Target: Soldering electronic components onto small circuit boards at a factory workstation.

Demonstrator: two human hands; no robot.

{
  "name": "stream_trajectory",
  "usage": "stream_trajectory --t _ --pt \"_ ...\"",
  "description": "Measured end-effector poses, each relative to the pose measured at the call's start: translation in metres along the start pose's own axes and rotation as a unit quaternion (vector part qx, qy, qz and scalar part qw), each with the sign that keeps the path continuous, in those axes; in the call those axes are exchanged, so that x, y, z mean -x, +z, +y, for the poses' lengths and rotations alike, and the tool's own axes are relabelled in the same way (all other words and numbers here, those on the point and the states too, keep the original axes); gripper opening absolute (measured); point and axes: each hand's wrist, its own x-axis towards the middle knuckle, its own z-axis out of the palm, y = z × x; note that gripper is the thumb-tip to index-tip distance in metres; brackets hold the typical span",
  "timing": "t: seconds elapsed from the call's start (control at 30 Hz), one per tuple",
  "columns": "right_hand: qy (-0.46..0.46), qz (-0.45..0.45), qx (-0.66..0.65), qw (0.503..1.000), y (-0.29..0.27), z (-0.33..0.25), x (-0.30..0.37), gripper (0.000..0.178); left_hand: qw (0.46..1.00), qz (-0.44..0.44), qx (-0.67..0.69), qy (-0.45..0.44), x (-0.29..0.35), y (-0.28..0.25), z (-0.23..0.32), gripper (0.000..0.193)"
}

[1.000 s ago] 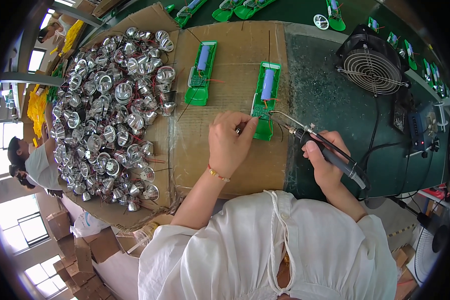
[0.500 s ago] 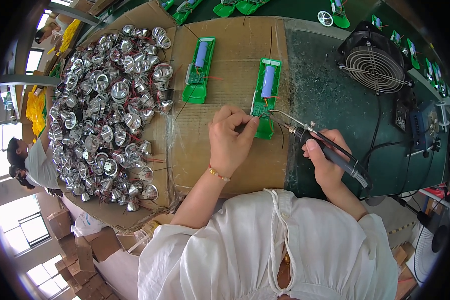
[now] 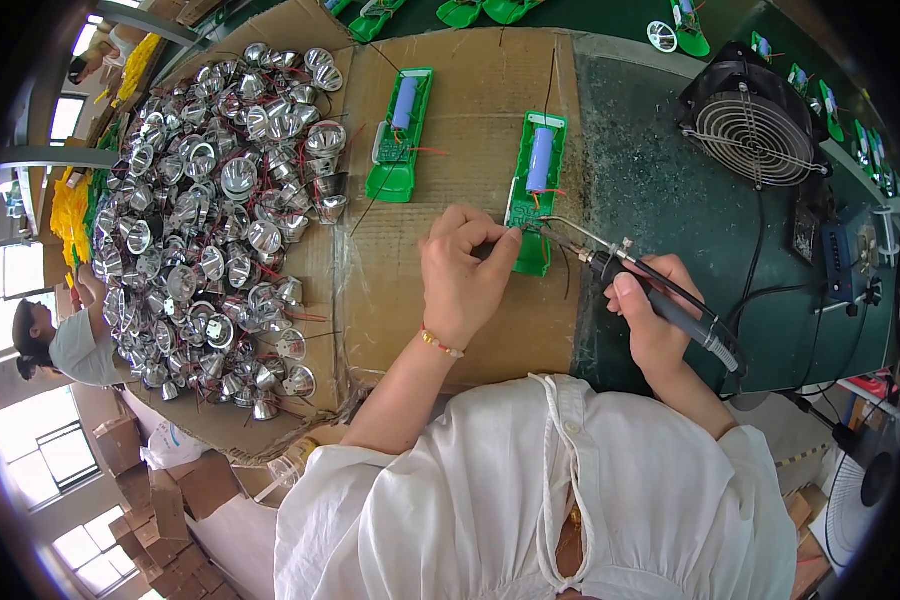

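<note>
My right hand (image 3: 660,312) is wrapped round a soldering iron (image 3: 670,308) with a thin metal feed tube beside its tip. The tip meets the small circuit board (image 3: 526,212) in a green plastic housing (image 3: 536,256). A blue cylindrical battery (image 3: 540,160) lies in that housing above the board, with red and black wires around it. At the board's left edge, my left hand (image 3: 465,265) has thumb and forefinger pinched together; what they hold, perhaps a thin wire, is too small to make out. Farther left lies a second green housing (image 3: 392,180) with its own battery and board.
A large heap of shiny reflector cups (image 3: 210,220) with wires covers the cardboard (image 3: 420,320) at left. A black fan with a wire guard (image 3: 755,140) stands at back right, near a blue box (image 3: 838,262). More green housings (image 3: 692,35) line the far side. Another person (image 3: 75,340) is at far left.
Both hands and the soldering iron stay almost in place at the board. The view has shifted slightly. At far left, the other person has moved and reaches an arm toward yellow material.
</note>
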Motion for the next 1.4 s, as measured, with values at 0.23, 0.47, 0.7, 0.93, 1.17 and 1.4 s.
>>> stream_trajectory --t 0.23,0.47,0.7,0.93,1.17,1.4 --pt "0.002 0.012 -0.044 0.999 -0.003 0.002 0.001 0.019 1.000 0.000 0.014 -0.005 0.000 0.001 -0.003 0.009" --pt "0.018 0.019 -0.056 0.998 -0.004 0.002 0.002 0.019 1.000 -0.015 0.022 -0.012 -0.001 -0.001 0.000 0.010" --pt "0.020 0.018 -0.052 0.998 -0.006 0.003 0.002 0.019 0.964 0.029 -0.201 0.171 0.007 -0.005 0.018 0.019" --pt "0.016 0.012 -0.055 0.998 -0.007 0.003 0.002 0.019 0.954 -0.001 -0.239 0.178 0.009 -0.007 0.012 0.014" --pt "0.026 0.002 -0.045 0.999 -0.005 0.002 0.002 0.019 0.997 0.008 -0.069 0.039 0.008 -0.006 0.006 0.009" --pt "0.026 0.002 -0.037 0.999 0.004 0.003 -0.006 0.017 0.998 -0.043 -0.009 -0.049 -0.004 -0.010 0.007 0.013"
